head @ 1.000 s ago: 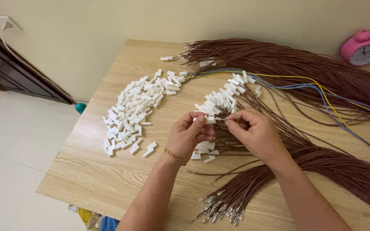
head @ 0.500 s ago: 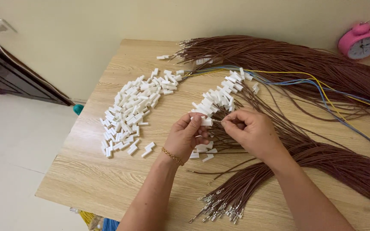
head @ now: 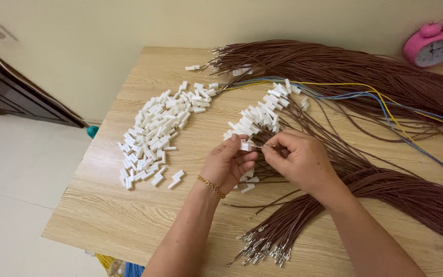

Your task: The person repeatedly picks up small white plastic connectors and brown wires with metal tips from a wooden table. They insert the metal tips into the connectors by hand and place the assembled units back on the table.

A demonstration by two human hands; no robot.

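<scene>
My left hand [head: 227, 163] pinches a small white plastic connector [head: 245, 146] between thumb and fingers. My right hand [head: 299, 159] pinches the metal-tipped end of a brown wire [head: 262, 146] right at that connector. Both hands hover over the wooden table [head: 129, 215], above a row of white connectors fitted on brown wires [head: 260, 114]. A loose heap of white connectors [head: 155, 131] lies to the left of my left hand.
Thick bundles of brown wires [head: 344, 66] cover the table's back and right side, with metal terminals [head: 262, 249] near the front edge. Yellow and blue wires [head: 380, 102] cross them. A pink alarm clock [head: 431, 46] stands at the back right. Dark furniture [head: 11, 92] stands at left.
The hands stay together at the same spot over the wires; the fingers have shifted slightly around the connector and wire end.
</scene>
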